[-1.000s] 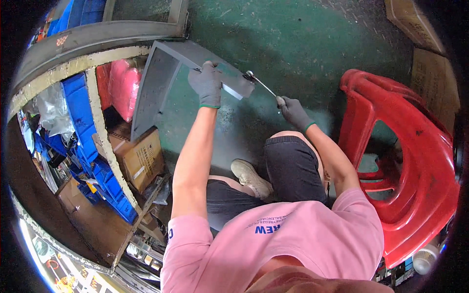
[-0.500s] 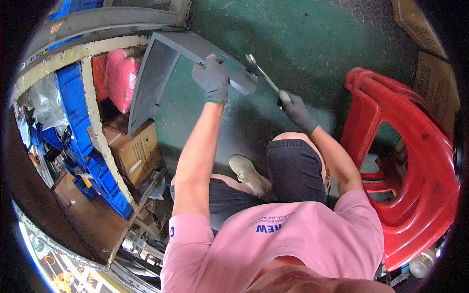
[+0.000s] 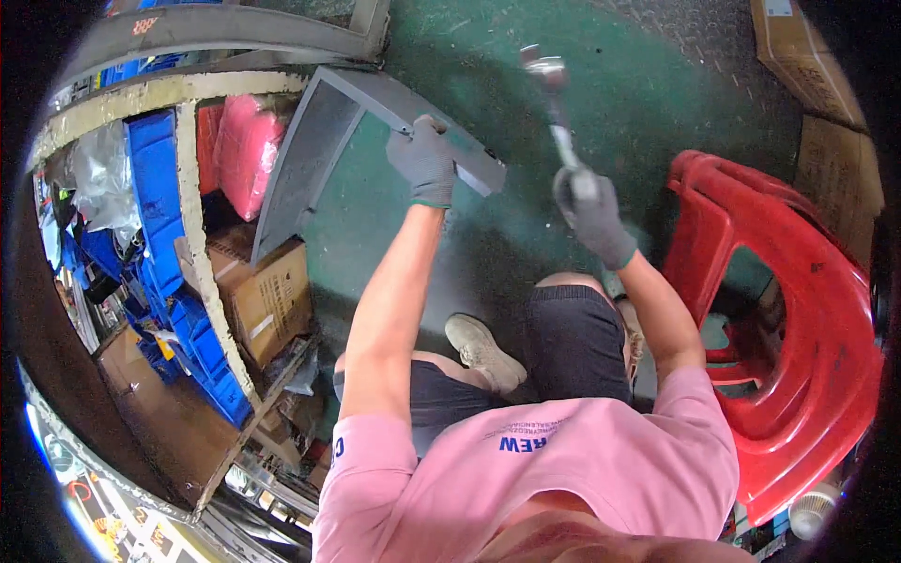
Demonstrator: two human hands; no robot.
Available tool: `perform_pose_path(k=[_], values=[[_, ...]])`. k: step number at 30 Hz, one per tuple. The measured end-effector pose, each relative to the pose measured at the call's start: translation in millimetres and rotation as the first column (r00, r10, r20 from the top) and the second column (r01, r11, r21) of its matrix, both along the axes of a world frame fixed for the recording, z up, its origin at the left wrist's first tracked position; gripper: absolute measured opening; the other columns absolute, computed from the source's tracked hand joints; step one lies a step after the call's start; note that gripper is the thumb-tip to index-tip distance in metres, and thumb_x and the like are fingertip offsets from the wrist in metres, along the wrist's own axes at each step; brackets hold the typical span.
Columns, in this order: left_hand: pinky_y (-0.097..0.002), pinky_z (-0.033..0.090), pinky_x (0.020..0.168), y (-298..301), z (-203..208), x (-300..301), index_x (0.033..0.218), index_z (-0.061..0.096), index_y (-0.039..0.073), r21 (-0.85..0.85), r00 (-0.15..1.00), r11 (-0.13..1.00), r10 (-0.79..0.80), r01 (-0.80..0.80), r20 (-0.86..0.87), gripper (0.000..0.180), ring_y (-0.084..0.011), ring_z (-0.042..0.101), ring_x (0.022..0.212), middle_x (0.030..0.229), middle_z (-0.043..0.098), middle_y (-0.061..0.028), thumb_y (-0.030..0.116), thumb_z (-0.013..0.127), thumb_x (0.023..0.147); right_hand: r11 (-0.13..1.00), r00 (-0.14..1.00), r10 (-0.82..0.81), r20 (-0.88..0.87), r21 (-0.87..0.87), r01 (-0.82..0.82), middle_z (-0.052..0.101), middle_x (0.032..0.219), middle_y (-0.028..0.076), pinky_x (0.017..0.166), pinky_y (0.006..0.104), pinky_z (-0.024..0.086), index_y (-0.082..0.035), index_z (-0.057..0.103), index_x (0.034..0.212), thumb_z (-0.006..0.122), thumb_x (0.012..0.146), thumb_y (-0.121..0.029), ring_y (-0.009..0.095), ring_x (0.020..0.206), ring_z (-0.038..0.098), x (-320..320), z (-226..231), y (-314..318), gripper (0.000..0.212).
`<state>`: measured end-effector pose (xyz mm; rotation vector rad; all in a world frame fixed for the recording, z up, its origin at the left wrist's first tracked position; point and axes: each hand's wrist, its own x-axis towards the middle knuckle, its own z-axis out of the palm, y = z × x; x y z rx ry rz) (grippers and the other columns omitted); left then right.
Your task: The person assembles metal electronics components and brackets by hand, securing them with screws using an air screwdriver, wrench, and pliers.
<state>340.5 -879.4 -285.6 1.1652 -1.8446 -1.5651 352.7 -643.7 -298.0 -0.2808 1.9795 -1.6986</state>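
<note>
My left hand (image 3: 421, 165), in a grey glove, is closed on the upper bar of a grey metal frame (image 3: 375, 97). The frame is bent or curved, with a long side reaching down at the left and a short folded end to the right of my hand. In my gloved right hand (image 3: 593, 212) is a hammer (image 3: 560, 141), gripped by its handle. Its shiny head points away from me, above and right of the frame's end and apart from it. Motion blurs the hammer slightly.
A shelf rack (image 3: 192, 206) with blue bins (image 3: 155, 188), a pink wrapped bundle (image 3: 248, 150) and a cardboard box (image 3: 270, 300) stands at my left. Red plastic stools (image 3: 807, 310) lie at my right, with cartons (image 3: 835, 169) behind them. The floor (image 3: 648, 103) is green.
The hammer has swung up and away from the frame's end, its head now farther off. My view has shifted slightly; my left hand keeps its hold on the frame.
</note>
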Motion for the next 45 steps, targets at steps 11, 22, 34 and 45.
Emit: perform_pose_path(k=[11, 22, 34, 45], values=[[-0.0267, 0.034, 0.05, -2.8, 1.0, -6.6, 0.063, 0.057, -0.002, -0.005, 1.0, 1.0, -0.021, 0.021, -0.02, 0.017, -0.0108, 0.046, 0.053, 0.059, 0.055, -0.0042, 0.01, 0.054, 0.075, 0.973, 0.984, 0.084, 0.156, 0.198, -0.114, 0.044, 0.058, 0.003, 0.057, 0.0325, 0.034, 0.002, 0.049, 0.073, 0.038, 0.095, -0.042, 0.012, 0.062, 0.042, 8.1, -48.4, -12.2, 0.051], [-0.0277, 0.037, 0.052, 10.3, 10.4, -0.5, 0.069, 0.057, -0.002, -0.013, 0.998, 0.998, -0.058, 0.058, 0.011, 0.014, -0.0112, 0.049, 0.055, 0.059, 0.056, -0.0046, 0.01, 0.055, 0.076, 0.861, 0.933, 0.174, 0.314, 0.412, -0.299, 0.047, 0.057, 0.004, 0.052, 0.0339, 0.036, -0.002, 0.048, 0.064, 0.039, 0.095, -0.039, 0.016, 0.055, 0.046, 40.3, -101.0, 4.9, 0.049], [-0.0281, 0.037, 0.052, 0.0, -4.5, 1.4, 0.067, 0.058, -0.004, -0.019, 0.998, 0.998, -0.053, 0.053, -0.013, 0.019, -0.0127, 0.049, 0.052, 0.059, 0.058, -0.0079, 0.011, 0.054, 0.077, 0.828, 0.929, 0.078, 0.362, 0.495, -0.262, 0.048, 0.062, 0.016, 0.064, 0.0394, 0.041, 0.003, 0.052, 0.069, 0.032, 0.091, -0.054, 0.026, 0.062, 0.05, 57.9, -96.1, 2.5, 0.064], [-0.0285, 0.036, 0.051, -4.5, -16.4, -5.1, 0.064, 0.058, -0.003, -0.056, 0.995, 0.998, -0.011, 0.005, -0.103, 0.025, -0.0135, 0.047, 0.051, 0.06, 0.058, -0.0085, 0.016, 0.055, 0.079, 0.898, 0.971, 0.185, 0.152, 0.374, -0.23, 0.054, 0.067, 0.019, 0.058, 0.0393, 0.04, 0.002, 0.052, 0.074, 0.043, 0.092, -0.034, 0.033, 0.059, 0.044, 54.8, -96.0, -0.2, 0.041]])
